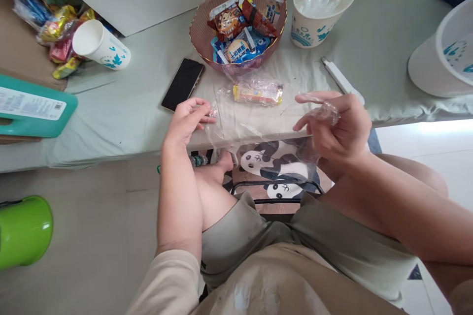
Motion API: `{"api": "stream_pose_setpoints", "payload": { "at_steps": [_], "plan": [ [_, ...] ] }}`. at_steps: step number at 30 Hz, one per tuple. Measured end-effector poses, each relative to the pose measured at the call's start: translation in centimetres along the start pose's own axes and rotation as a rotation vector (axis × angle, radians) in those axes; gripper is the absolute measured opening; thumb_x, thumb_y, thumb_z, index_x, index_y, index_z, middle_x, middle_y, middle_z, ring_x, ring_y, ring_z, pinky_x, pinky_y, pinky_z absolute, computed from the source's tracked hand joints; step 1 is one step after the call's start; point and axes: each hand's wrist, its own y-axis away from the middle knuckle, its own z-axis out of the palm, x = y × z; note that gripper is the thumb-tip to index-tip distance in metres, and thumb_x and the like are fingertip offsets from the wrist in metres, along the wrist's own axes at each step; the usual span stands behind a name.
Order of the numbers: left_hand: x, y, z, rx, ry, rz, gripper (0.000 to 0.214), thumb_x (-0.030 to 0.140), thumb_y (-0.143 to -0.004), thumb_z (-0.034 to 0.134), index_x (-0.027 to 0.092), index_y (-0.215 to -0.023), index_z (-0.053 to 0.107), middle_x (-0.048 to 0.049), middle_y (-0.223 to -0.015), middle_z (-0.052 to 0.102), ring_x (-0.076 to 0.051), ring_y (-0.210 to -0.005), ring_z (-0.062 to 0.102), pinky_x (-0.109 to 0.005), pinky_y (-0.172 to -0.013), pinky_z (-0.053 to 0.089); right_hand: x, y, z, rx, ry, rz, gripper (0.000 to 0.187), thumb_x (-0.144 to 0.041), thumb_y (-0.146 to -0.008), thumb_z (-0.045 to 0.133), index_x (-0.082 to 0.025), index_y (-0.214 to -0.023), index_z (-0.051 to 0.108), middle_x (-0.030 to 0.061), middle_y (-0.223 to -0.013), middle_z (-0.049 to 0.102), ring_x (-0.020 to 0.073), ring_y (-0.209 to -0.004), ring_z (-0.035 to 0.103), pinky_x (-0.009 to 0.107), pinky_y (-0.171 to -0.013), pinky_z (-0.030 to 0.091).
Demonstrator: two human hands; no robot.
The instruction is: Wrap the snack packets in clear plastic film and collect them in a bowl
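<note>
Thin clear plastic film (239, 130) stretches between my hands, above the front edge of the cloth-covered surface. My left hand (186, 120) pinches one end of it between thumb and fingers. On the other side, my right hand (338, 125) is curled around a crumpled part of the film, with its index finger extended. Just beyond the film lies a yellow-and-red packaged snack (257, 93) with clear plastic around it. A black phone (184, 83) rests close to my left hand. Beside my right hand is a white box cutter (342, 78), its near end partly behind the hand.
A pink glass bowl (199, 24) of packaged snacks stands behind. Right of it are a paper cup (308, 29) holding clear plastic and a white bin (424, 69). Leftward are another paper cup (116, 54), a teal jug (55, 125) and a green bucket (29, 231).
</note>
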Motion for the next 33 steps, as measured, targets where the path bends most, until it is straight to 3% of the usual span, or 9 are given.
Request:
{"api": "stream_pose_setpoints", "payload": {
  "at_steps": [4, 8, 12, 16, 21, 26, 29, 31, 33],
  "plan": [
    [0.3, -0.4, 1.0, -0.07, 0.029, 0.066, 0.034, 0.023, -0.07, 0.08, 0.019, -0.1, 0.067, -0.0077, -0.098, 0.079, -0.01, -0.058, 0.065, -0.016, -0.042, 0.035, -0.3, -0.3, -0.7, 0.031, -0.068, -0.049, 0.02, -0.009, -0.097, 0.053, -0.029, -0.092, 0.055, 0.0014, -0.109, 0.08, 0.0166, -0.074, 0.078, 0.031, -0.051, 0.059],
    [0.7, -0.6, 2.6, -0.095, -0.012, 0.059, 0.048, 0.005, -0.06, 0.082, 0.017, -0.104, 0.067, -0.0015, -0.082, 0.076, -0.009, -0.061, 0.06, -0.017, -0.055, 0.044, -0.5, -0.5, -1.5, 0.017, -0.054, -0.103, 0.02, -0.01, -0.095, 0.057, -0.029, -0.089, 0.055, 0.003, -0.113, 0.079, 0.0191, -0.078, 0.078, 0.034, -0.055, 0.063],
    [0.5, -1.2, 3.6, 0.007, -0.005, 0.163, 0.027, -0.002, -0.067, 0.076, 0.016, -0.086, 0.069, 0.0018, -0.073, 0.068, -0.009, -0.068, 0.06, -0.019, -0.068, 0.048, -0.3, -0.5, -2.6, 0.026, 0.172, -0.259, 0.019, -0.011, -0.091, 0.059, -0.028, -0.082, 0.053, -0.0003, -0.114, 0.079, 0.0135, -0.064, 0.069, 0.034, -0.055, 0.058],
    [0.3, -1.6, 3.9, 0.115, 0.129, 0.322, 0.021, -0.002, -0.076, 0.068, 0.018, -0.071, 0.064, 0.0021, -0.075, 0.064, -0.008, -0.07, 0.059, -0.018, -0.068, 0.047, -1.5, -0.8, -3.3, -0.049, 0.307, -0.482, 0.02, -0.014, -0.089, 0.063, -0.031, -0.08, 0.057, -0.0045, -0.104, 0.079, 0.0161, -0.078, 0.072, 0.034, -0.058, 0.057],
    [1.0, -1.0, 4.1, 0.131, 0.316, 0.263, 0.03, -0.002, -0.079, 0.066, 0.019, -0.068, 0.048, 0.0006, -0.089, 0.066, -0.01, -0.081, 0.069, -0.019, -0.069, 0.052, -3.4, -0.2, -2.3, -0.161, 0.266, -0.604, 0.024, -0.027, -0.095, 0.064, -0.033, -0.072, 0.059, -0.0065, -0.088, 0.078, 0.0169, -0.089, 0.074, 0.037, -0.071, 0.056],
    [1.7, -0.8, 3.9, 0.136, 0.433, 0.232, 0.038, 0.007, -0.079, 0.072, 0.021, -0.072, 0.038, 0.0008, -0.097, 0.066, -0.013, -0.087, 0.074, -0.023, -0.07, 0.058, -1.0, 0.3, -2.0, -0.2, 0.209, -0.365, 0.013, -0.027, -0.093, 0.07, -0.038, -0.096, 0.063, -0.0047, -0.108, 0.078, 0.0208, -0.103, 0.075, 0.041, -0.084, 0.057],
    [1.5, -1.1, 3.7, 0.136, 0.435, 0.18, 0.039, 0.011, -0.078, 0.073, 0.022, -0.075, 0.035, 0.0012, -0.098, 0.068, -0.014, -0.087, 0.075, -0.021, -0.062, 0.056, 2.0, -0.2, -1.9, -0.139, 0.148, -0.116, 0.043, -0.034, -0.087, 0.077, -0.036, -0.125, 0.056, 0.0055, -0.129, 0.072, 0.0278, -0.118, 0.071, 0.046, -0.093, 0.058],
    [1.3, -1.4, 3.6, 0.129, 0.445, 0.174, 0.041, 0.013, -0.077, 0.075, 0.023, -0.076, 0.034, 0.0009, -0.099, 0.069, -0.015, -0.087, 0.075, -0.02, -0.059, 0.054, 3.6, -0.6, -1.6, -0.188, 0.079, 0.061, 0.056, -0.037, -0.083, 0.079, -0.031, -0.132, 0.052, 0.0089, -0.125, 0.073, 0.0272, -0.113, 0.072, 0.044, -0.09, 0.06],
    [1.0, -1.5, 3.4, 0.105, 0.469, 0.191, 0.042, 0.016, -0.076, 0.076, 0.023, -0.077, 0.034, 0.0003, -0.102, 0.07, -0.016, -0.085, 0.075, -0.021, -0.057, 0.053, 4.7, -0.9, -1.1, -0.253, 0.062, 0.192, 0.045, -0.031, -0.084, 0.076, -0.028, -0.124, 0.057, 0.0062, -0.108, 0.076, 0.0224, -0.094, 0.073, 0.038, -0.079, 0.06]
  ]
}}
